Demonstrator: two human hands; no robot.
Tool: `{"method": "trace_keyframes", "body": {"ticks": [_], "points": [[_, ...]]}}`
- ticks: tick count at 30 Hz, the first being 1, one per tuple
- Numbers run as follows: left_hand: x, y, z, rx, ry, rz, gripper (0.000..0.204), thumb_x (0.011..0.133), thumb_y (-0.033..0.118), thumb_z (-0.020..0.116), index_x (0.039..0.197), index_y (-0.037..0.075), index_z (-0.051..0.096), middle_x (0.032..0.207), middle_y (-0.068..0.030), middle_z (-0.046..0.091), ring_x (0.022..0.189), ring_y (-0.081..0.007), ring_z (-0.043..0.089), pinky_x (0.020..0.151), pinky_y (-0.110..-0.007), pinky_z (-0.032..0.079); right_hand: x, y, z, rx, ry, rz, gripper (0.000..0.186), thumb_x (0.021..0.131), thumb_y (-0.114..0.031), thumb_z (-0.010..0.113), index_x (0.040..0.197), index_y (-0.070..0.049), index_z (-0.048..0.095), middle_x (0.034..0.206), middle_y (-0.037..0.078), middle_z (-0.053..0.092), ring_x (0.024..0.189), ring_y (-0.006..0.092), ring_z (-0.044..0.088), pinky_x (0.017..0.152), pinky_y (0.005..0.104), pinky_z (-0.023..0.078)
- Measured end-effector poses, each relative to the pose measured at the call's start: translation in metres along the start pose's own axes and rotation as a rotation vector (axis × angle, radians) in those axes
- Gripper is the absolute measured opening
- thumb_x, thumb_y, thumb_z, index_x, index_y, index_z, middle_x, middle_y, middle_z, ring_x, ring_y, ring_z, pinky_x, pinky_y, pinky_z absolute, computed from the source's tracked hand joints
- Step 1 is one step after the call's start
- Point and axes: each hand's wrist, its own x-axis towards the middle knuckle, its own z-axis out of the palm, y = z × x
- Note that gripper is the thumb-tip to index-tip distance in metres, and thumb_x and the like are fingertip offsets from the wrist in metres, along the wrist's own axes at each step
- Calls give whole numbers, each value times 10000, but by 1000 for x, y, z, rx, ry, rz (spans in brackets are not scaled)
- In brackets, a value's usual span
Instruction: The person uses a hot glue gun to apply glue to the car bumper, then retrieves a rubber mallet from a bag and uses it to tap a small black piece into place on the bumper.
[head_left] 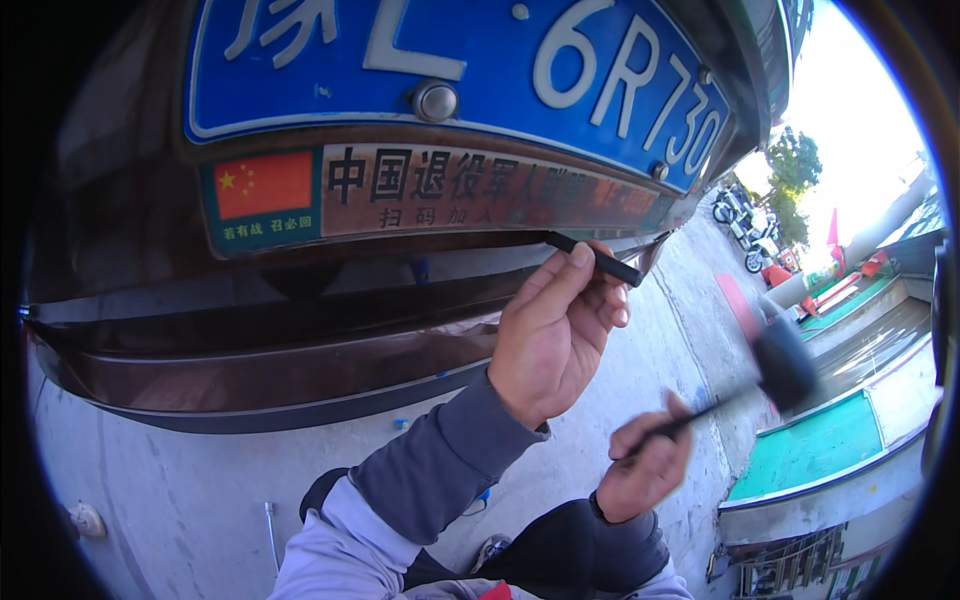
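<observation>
My left hand [555, 335] pinches a short black rod [617, 269] between thumb and fingers. The rod's far end meets the lower edge of a worn decorated strip [430, 190] below the blue number plate [330, 95] on a dark brown vehicle panel [250, 365]. Lower and to the right, my right hand [650, 460] is closed round the dark handle of a hammer [785, 365]. Its black head is smeared by motion and stands to the right of the rod, apart from it.
Bolts [436, 100] hold the plate. Below the bumper lies grey concrete ground [200, 480]. At the right stand a green-topped ledge [810, 450] and a pale pole [890, 220]; parked motorcycles [750, 230] are farther back. A thin metal rod [271, 530] is at the lower left.
</observation>
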Motion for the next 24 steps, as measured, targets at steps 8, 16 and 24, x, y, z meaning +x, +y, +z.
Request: {"method": "trace_keyframes", "body": {"ticks": [8, 16, 24], "points": [[0, 0, 1, -27, -18, 11, 247, 1088, 228, 493, 1149, 13, 597, 956, -88, 581, 881, -178, 540, 786, -307, 455, 3, 5, -1, -260, -180, 60, 540, 1096, -360, 414, 1406, 79, 474, 679, 41, 537, 592, 78, 435, 565, 215, 386], [1, -1, 2, -37, 4, 19, 242, 1080, 227, 514, 1151, 12, 598, 966, -89, 586, 866, -173, 545, 779, -304, 460, 4, 3, 0, -154, -207, 153, 448, 1081, -248, 447, 1383, 75, 520, 700, 36, 539, 609, 62, 453, 583, 214, 378], [2, 1, 5, -29, -2, 41, 242, 1084, 230, 505, 1150, 18, 602, 975, -85, 589, 870, -170, 546, 776, -301, 453, 7, 3, 0, -193, -181, 100, 562, 1091, -395, 424, 1382, 82, 488, 715, 42, 548, 575, 74, 450, 538, 225, 386]]}}
